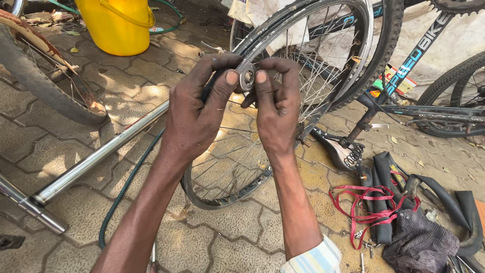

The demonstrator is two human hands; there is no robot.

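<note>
My left hand (199, 114) and my right hand (275, 108) are raised together over a spoked bicycle wheel (298, 65). Between the thumbs and fingertips of both hands sits a small round metal part like a nut or washer (246, 78). Both thumbs press on it from the near side. A dark tool handle seems to run behind my left fingers, mostly hidden. The wheel rim stands tilted on the paved ground just beyond my hands.
A yellow bucket (118, 25) stands at the back left. A chrome pump tube (96, 156) with a green hose (129, 182) lies left. Another tyre (40, 86) is far left. Black inner tubes (404, 187), red straps (371, 210) and an upturned bike frame (419, 106) lie right.
</note>
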